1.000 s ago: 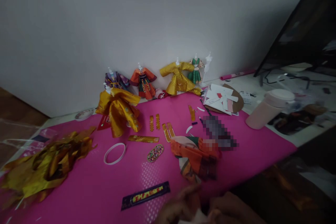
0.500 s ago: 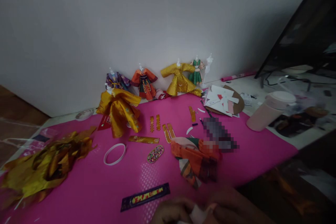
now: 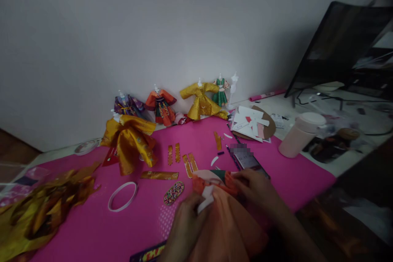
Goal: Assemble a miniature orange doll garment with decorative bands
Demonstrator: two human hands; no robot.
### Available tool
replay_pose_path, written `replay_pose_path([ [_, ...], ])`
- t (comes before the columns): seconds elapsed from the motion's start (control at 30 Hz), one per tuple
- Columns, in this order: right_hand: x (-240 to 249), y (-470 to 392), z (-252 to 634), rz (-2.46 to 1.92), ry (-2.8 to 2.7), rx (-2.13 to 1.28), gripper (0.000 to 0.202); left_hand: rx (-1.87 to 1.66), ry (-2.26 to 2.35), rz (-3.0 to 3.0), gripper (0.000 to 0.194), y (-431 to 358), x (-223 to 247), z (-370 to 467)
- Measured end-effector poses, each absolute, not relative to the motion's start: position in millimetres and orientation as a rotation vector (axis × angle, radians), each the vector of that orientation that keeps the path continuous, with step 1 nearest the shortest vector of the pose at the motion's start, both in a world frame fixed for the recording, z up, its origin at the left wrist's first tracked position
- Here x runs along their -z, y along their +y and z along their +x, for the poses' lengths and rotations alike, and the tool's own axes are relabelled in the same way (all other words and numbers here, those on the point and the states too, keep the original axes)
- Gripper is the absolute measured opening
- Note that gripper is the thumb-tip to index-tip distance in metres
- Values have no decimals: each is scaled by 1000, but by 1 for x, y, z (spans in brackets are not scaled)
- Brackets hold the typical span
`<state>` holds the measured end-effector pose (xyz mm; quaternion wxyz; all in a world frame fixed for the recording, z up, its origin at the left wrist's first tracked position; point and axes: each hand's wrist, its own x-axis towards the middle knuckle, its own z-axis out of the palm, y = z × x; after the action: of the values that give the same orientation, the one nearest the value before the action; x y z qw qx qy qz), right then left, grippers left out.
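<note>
Holding peach-orange cloth two-handed above the pink mat

Head view (only view). The peach-orange cloth [image 3: 233,223] hangs between the hands at the near edge of the pink mat [image 3: 95,229], its lower part running out of frame. The left hand [image 3: 188,217] pinches a folded white piece [image 3: 206,199] against the cloth's upper left; whether it also grips fabric, cannot tell. The right hand [image 3: 253,188] pinches the orange upper edge, thumb and fingers pressed together.

Handling, my judgement: soft fabric, likely to slip or bunch. Best to keep both pinches close to the edge, tension even and light, and to smooth folds before shifting either grip. Loose hang at the near side should be kept from dragging.

Surroundings: a phone [image 3: 252,165] lies just beyond the right hand, partly hidden by it; the likeliest obstruction. Gold strips [image 3: 186,166] and a bead-patterned oval [image 3: 174,193] sit just past the left hand and could be swept by a sleeve of cloth. A purple strip [image 3: 149,254] is partly covered by the left forearm. Well apart: white ring [image 3: 136,190], gold fabric heap [image 3: 46,208], pink bottle [image 3: 296,137].
</note>
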<state>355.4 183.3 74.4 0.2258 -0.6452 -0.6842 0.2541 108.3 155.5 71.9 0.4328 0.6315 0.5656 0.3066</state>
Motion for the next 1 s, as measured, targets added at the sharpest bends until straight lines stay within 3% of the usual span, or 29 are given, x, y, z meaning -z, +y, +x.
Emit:
replay_pose_path([
  [0.17, -78, 233, 369, -2238, -1953, -496, 25, -737, 1486, 1904, 14, 182, -84, 111],
  [0.4, -69, 270, 351, -2387, -2100, -332, 34, -355, 1632, 2220, 10, 265, -81, 150],
  [0.5, -64, 274, 348, -2396, -2125, -286, 35, -223, 1639, 2302, 26, 297, -74, 174],
  [0.67, -58, 277, 345, -2400, -2113, -272, 36, -101, 1604, 2361, 34, 326, -64, 208],
  [1.0, -74, 263, 363, -2249, -1837, -510, 23, -432, 1541, 1984, 32, 332, -64, 199],
])
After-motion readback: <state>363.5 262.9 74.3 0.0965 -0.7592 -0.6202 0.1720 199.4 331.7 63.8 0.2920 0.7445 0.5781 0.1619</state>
